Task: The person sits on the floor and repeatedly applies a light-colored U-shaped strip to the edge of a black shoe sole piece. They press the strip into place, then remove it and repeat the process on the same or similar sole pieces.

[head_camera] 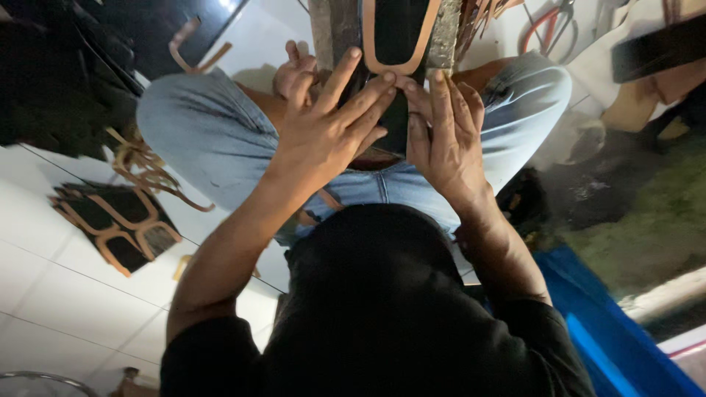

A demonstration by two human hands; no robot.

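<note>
A black sheet piece point(397, 29) edged with a tan strip loop point(426, 44) lies on a rough grey block point(445, 37) between my knees. My left hand point(327, 129) has its fingers spread, the fingertips resting on the black piece near the loop's lower end. My right hand point(445, 132) lies flat beside it, its fingertips pressing on the bottom curve of the tan strip. Neither hand grips anything. I sit cross-legged in light blue jeans point(213, 140), with a bare foot point(294, 70) showing just beyond my left hand.
A stack of black pieces with tan strip edging point(114, 220) lies on the white tiled floor point(66, 294) at left, with loose tan strips point(147, 173) next to it. A blue sheet point(610, 331) is at lower right, and dark rough ground point(640, 220) lies beyond it.
</note>
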